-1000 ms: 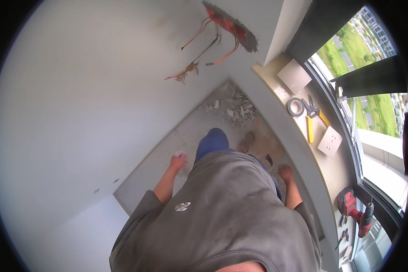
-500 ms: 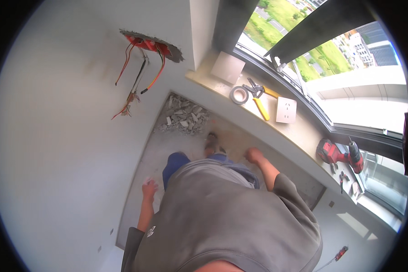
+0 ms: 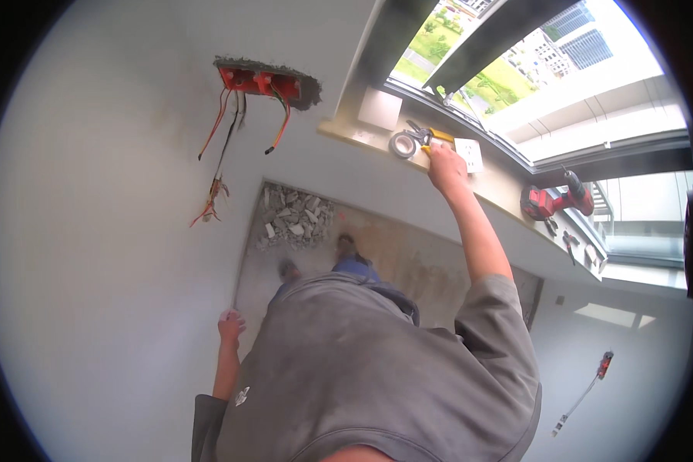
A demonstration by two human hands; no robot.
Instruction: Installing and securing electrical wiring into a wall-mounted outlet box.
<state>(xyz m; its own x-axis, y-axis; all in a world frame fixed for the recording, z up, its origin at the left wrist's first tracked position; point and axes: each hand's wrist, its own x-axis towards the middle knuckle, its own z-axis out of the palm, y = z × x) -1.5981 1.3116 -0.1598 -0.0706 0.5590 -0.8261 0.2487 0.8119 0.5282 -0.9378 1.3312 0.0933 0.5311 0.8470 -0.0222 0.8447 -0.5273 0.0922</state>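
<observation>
On the window sill, my right hand (image 3: 448, 166) closes around a yellow handle of the wire strippers (image 3: 421, 135). The tool's dark jaws point away to the left, and the fingers hide part of the handles. A grey roll of tape (image 3: 403, 144) lies just left of the jaws. Right beside my hand is a white socket plate (image 3: 470, 155). My left hand (image 3: 230, 325) hangs low at my side by the wall, its fingers loosely apart; it seems to hold nothing.
Loose wires (image 3: 222, 154) hang from a red wall box (image 3: 258, 80) at the upper left. Another pale plate (image 3: 379, 108) and a red-black drill (image 3: 556, 202) sit on the sill. Rubble (image 3: 296, 217) lies on the floor near my feet, below the open window.
My right hand has risen from beside my waist to the sill and taken hold of the wire strippers' handle. My left hand still hangs low, and the whole view has shifted.
</observation>
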